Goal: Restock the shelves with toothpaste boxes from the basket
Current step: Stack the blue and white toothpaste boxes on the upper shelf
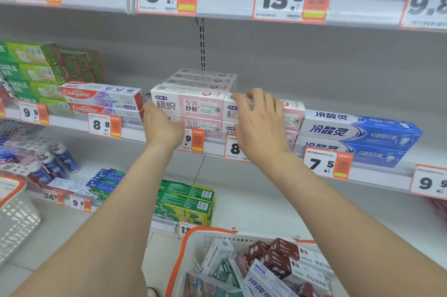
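Pink-and-white toothpaste boxes are stacked on the middle shelf, with more of them stacked behind. My left hand rests against the left end of the front stack, fingers hidden behind the palm. My right hand lies over the right-hand stack of pink boxes, its fingers curled over the top front edge of the upper box. At the bottom, a white basket with an orange rim holds several toothpaste boxes, brown, white and blue.
Colgate boxes and green boxes sit left of the pink stack, blue boxes to its right. Orange price tags line the shelf rails. Green boxes lie on the lower shelf. A second basket stands at left.
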A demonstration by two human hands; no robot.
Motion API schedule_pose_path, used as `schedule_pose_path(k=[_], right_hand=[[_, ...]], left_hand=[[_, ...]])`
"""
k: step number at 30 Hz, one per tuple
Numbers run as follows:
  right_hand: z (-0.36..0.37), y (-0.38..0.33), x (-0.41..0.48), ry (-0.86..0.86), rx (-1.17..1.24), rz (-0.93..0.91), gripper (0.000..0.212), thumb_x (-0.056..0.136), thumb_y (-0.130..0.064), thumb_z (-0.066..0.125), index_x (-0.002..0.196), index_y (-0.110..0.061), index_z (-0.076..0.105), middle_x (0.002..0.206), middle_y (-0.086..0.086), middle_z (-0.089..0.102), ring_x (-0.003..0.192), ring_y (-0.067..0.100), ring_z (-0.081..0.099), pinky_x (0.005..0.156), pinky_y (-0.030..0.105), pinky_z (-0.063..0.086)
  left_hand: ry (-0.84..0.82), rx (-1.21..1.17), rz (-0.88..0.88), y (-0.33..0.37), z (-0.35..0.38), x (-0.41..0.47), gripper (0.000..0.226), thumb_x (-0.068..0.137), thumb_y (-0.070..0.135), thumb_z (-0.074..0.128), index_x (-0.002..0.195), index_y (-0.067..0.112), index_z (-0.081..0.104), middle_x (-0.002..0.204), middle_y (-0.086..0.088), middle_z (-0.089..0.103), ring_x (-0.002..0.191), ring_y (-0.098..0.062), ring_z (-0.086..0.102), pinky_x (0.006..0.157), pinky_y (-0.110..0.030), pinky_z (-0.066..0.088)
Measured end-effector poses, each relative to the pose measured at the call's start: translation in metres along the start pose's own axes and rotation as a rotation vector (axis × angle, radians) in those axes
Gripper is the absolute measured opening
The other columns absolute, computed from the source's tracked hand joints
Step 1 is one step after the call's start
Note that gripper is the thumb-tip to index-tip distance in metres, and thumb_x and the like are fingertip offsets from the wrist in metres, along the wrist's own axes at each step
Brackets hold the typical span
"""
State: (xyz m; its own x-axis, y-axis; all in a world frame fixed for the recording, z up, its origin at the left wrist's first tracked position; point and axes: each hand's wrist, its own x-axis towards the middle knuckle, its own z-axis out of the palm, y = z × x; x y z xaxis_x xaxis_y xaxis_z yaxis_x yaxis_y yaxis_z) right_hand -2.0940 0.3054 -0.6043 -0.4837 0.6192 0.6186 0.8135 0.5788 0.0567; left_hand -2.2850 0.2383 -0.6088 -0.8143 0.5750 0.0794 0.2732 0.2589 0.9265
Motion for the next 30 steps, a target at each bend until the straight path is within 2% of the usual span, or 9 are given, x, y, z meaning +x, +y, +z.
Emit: schedule_pose_path(k=[4,8,12,14,16,21,23,27,30], right_hand=[[-0.015,0.007,-0.011,0.103,0.043,-0.083,0.065,0.064,0.003,0.07,0.128,-0.008,0.06,0.124,0.017,0.055,0.11,0.039,0.052,0.093,0.045,0.04],[-0.034,0.021,-0.059,0.106,0.171,-0.188,0.028,0.075,-0.005,0.062,0.103,-0.007,0.068,0.103,0.012,0.06,0.094,0.035,0.054,0.077,0.043,0.044],[-0.061,0.041,-0.121,-0.403,0.153,-0.175,0.02,0.083,-0.016,0.055,0.095,-0.011,0.07,0.092,0.009,0.064,0.088,0.037,0.063,0.067,0.037,0.043],[-0.072,0.054,-0.151,-0.686,0.137,-0.179,0.016,0.087,-0.015,0.051,0.098,-0.014,0.063,0.093,0.008,0.061,0.09,0.037,0.065,0.063,0.036,0.038],[-0.076,0.073,-0.184,-0.853,0.152,-0.184,0.009,0.088,-0.013,0.05,0.091,-0.018,0.056,0.088,0.007,0.055,0.089,0.035,0.065,0.062,0.036,0.043],[-0.066,0.113,-0.259,-1.299,0.065,-0.151,0.025,0.093,-0.013,0.062,0.118,-0.012,0.065,0.108,0.008,0.063,0.091,0.026,0.066,0.061,0.033,0.052],[-0.06,0.117,-0.276,-1.414,0.068,-0.202,0.048,0.086,-0.03,0.082,0.124,-0.012,0.06,0.113,0.005,0.065,0.097,0.025,0.066,0.06,0.032,0.048],[-0.036,0.11,-0.322,-1.442,0.238,-0.274,0.082,0.07,-0.039,0.096,0.132,-0.018,0.047,0.12,0.006,0.062,0.106,0.029,0.063,0.085,0.045,0.057],[-0.028,0.103,-0.352,-1.526,0.308,-0.275,0.113,0.059,-0.035,0.102,0.141,-0.026,0.025,0.122,0.008,0.06,0.099,0.03,0.064,0.076,0.041,0.055]], left_hand=[[-0.017,0.087,0.014,0.005,0.01,-0.02,0.071,0.085,-0.008,0.06,0.148,-0.002,0.029,0.153,-0.021,0.037,0.141,-0.038,0.04,0.115,-0.046,0.042],[-0.057,0.359,0.142,0.009,0.034,-0.082,0.079,0.088,0.008,0.067,0.155,0.001,0.025,0.156,-0.023,0.03,0.144,-0.044,0.028,0.118,-0.051,0.029],[-0.555,0.499,0.427,-0.006,0.057,-0.152,0.029,0.09,0.009,0.062,0.116,0.022,0.063,0.122,-0.01,0.066,0.121,-0.031,0.057,0.092,-0.036,0.044],[-0.873,0.582,0.506,-0.013,0.064,-0.183,0.022,0.09,0.006,0.058,0.089,0.028,0.061,0.101,-0.006,0.074,0.102,-0.03,0.068,0.074,-0.032,0.044],[-1.108,0.733,0.526,-0.025,0.071,-0.21,0.014,0.093,0.014,0.057,0.091,0.024,0.065,0.103,-0.004,0.075,0.1,-0.028,0.068,0.074,-0.03,0.046],[-1.503,1.158,0.548,-0.071,0.091,-0.251,0.052,0.102,0.041,0.062,0.147,0.016,0.054,0.147,-0.007,0.053,0.129,-0.029,0.056,0.102,-0.037,0.048],[-1.546,1.238,0.537,-0.087,0.096,-0.266,0.071,0.097,0.057,0.066,0.15,0.013,0.047,0.148,-0.01,0.044,0.122,-0.031,0.056,0.092,-0.036,0.048],[-1.692,1.376,0.533,-0.118,0.092,-0.299,0.09,0.079,0.079,0.071,0.135,0.01,0.056,0.136,-0.012,0.044,0.109,-0.028,0.057,0.083,-0.037,0.051],[-1.757,1.551,0.708,-0.132,0.083,-0.314,0.091,0.074,0.066,0.084,0.14,0.014,0.052,0.137,-0.01,0.036,0.11,-0.032,0.057,0.075,-0.038,0.051]])
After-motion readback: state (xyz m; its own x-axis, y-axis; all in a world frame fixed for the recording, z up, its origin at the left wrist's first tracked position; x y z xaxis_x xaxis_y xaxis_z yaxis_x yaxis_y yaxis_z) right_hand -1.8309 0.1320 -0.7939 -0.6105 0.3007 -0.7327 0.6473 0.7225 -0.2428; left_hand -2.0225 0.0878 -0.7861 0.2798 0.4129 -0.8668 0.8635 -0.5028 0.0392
